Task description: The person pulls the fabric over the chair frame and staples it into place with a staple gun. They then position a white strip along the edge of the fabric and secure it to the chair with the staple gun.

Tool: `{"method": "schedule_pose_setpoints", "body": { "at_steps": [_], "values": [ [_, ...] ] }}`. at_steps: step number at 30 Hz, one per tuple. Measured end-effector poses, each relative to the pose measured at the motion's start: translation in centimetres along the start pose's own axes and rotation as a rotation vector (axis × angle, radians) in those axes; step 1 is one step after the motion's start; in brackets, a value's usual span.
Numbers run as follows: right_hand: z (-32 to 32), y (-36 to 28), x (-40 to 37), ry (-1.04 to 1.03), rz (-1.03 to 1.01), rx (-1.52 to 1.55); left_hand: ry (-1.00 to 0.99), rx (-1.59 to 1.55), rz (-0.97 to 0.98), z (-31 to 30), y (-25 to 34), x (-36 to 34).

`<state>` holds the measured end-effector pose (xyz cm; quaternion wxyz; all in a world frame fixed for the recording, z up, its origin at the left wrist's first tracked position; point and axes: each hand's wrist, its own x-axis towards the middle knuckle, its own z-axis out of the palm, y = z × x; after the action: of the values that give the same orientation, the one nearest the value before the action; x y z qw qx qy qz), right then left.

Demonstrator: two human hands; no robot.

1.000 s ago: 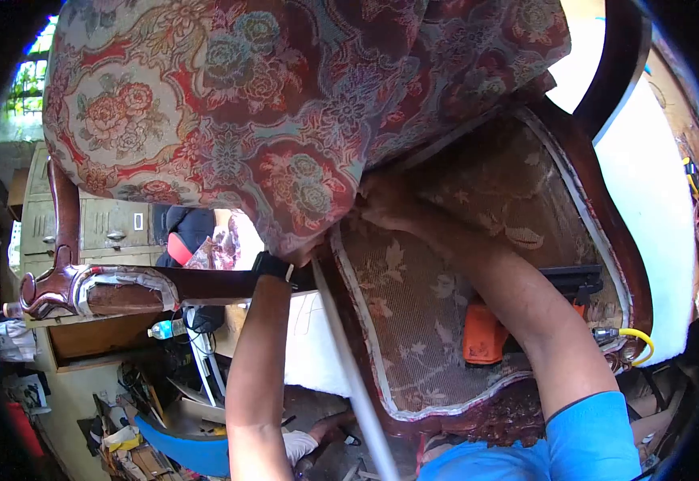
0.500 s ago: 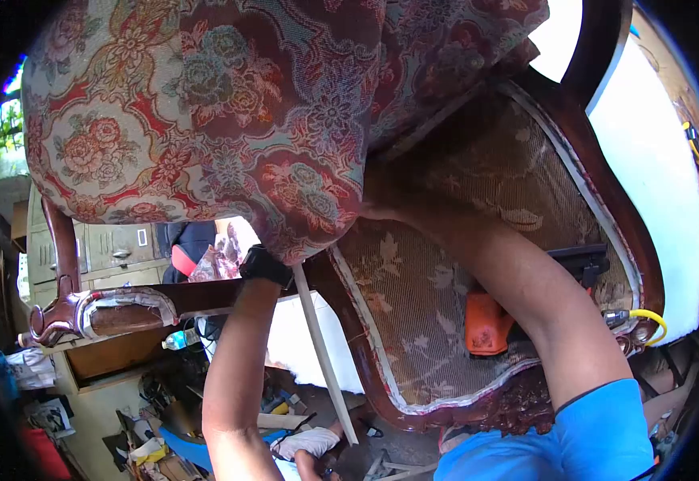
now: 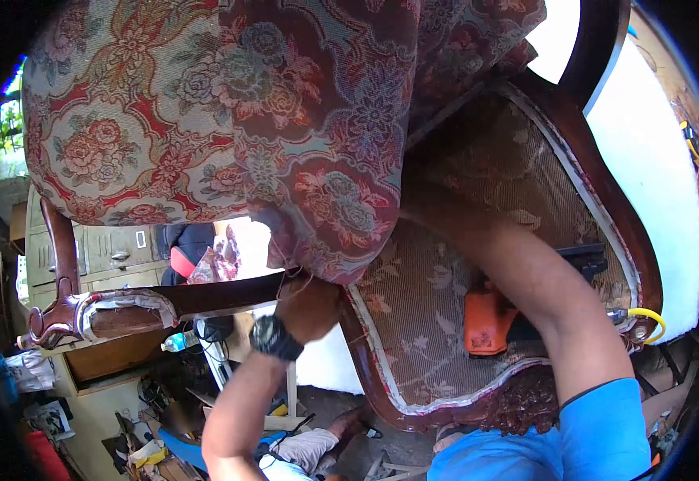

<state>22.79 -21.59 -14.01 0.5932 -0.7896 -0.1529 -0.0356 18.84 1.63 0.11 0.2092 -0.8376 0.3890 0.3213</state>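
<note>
A large piece of floral upholstery fabric (image 3: 205,120) hangs over the carved wooden chair frame (image 3: 642,232). My left hand (image 3: 311,309), with a dark watch on its wrist, is at the fabric's lower corner by the wooden rail; its fingers are blurred and partly hidden. My right forearm (image 3: 518,256) reaches across the chair's brown patterned backing (image 3: 421,321). The right hand goes behind the fabric's edge, so its fingers are hidden. Under that forearm, an orange and black staple gun (image 3: 486,325) rests on the backing, beside a yellow hose (image 3: 650,315).
White padding (image 3: 646,192) lies beyond the frame on the right. Another person (image 3: 309,449) is low down behind the chair. Metal drawers (image 3: 117,252), a water bottle (image 3: 179,342) and scattered tools and scraps are on the left.
My left hand has moved right and down along the fabric's lower edge. The fabric's corner has shifted right and lower, covering more of the backing and my right wrist.
</note>
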Motion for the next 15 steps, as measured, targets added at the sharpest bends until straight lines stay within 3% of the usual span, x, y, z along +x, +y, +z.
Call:
{"method": "schedule_pose_setpoints", "body": {
  "at_steps": [2, 5, 8, 12, 15],
  "values": [
    [-2.6, -2.0, -1.0, -0.067, 0.032, -0.129, -0.017, -0.090, -0.160, -0.4, 0.9, -1.8],
    [-5.7, -6.6, -1.1, -0.133, 0.021, -0.275, 0.617, -0.179, 0.005, -0.4, 1.6, -2.8],
    [-5.6, -12.4, 2.0, -0.191, -0.126, -0.355, 0.922, -0.350, 0.149, 3.9, 1.9, 3.0],
    [-2.8, -18.0, 7.6, -0.329, -0.239, -0.490, 1.056, -0.083, 0.143, 2.3, 0.7, 9.8],
    [-2.6, -19.1, 8.6, -0.393, -0.231, -0.539, 1.168, -0.121, 0.153, 1.7, -2.8, 10.5]
  ]
}}
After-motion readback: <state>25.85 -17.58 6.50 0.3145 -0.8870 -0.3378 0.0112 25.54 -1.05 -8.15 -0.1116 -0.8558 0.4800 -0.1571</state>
